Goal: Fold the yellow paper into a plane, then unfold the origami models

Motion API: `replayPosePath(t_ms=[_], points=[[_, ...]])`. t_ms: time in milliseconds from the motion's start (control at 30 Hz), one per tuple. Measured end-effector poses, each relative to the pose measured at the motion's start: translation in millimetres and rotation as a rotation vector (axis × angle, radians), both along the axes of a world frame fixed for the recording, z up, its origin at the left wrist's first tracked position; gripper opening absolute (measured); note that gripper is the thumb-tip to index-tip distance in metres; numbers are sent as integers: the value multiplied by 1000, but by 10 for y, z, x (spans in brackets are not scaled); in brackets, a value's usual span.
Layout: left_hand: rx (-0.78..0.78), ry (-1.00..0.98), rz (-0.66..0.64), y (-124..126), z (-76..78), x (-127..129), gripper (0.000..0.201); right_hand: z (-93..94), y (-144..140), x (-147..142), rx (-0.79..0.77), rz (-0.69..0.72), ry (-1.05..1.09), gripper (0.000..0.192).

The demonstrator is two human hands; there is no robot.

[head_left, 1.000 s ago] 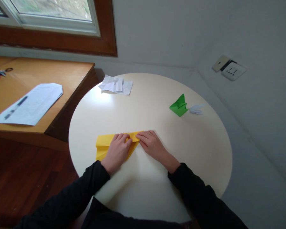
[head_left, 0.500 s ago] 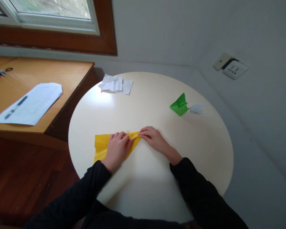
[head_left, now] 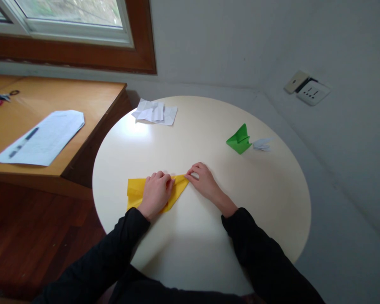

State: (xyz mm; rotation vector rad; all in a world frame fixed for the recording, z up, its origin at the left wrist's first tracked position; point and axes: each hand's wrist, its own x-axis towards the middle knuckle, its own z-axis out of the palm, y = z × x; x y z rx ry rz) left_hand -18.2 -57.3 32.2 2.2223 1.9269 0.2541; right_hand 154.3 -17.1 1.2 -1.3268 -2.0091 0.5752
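A partly folded sheet of yellow paper (head_left: 136, 188) lies on the round white table (head_left: 202, 236), its narrow point towards the right. My left hand (head_left: 157, 191) rests over the middle of the paper with curled fingers gripping a fold along the far edge; its palm hides part of the sheet. At the pointed right end, my right hand (head_left: 202, 181) pinches the tip between thumb and forefinger. Creases run across the visible left part of the paper.
A green folded-paper piece (head_left: 240, 139) and a small white folded paper (head_left: 262, 145) lie at the table's right. Creased white sheets (head_left: 152, 112) sit at the far left edge. A wooden desk (head_left: 91, 90) beside it bears papers (head_left: 50, 139), a pen (head_left: 23, 142) and scissors (head_left: 1, 99).
The right hand's knuckles have lifted slightly and its thumb and forefinger now form a rounder pinch at the paper's tip. The left hand has shifted only a little on the sheet.
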Motion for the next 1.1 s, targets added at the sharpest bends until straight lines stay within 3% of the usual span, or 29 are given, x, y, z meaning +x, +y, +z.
replayPosePath(t_ms=[400,633,767,900,1100], points=[[28,98,-30,43,-15,-17,28,-86,23,-34,63,-46,-41,9],[87,75,-18,29,-94,-17,18,-92,43,-50,75,-43,-154,9],[217,35,-183,1,-137,-14,21,-84,69,-56,58,-36,-246,11],[208,58,-373,-116,-138,23,32,-92,80,-66,97,-28,-263,11],[183,160,-341,-374,-234,145,45,-103,65,-87,120,-56,-280,9]])
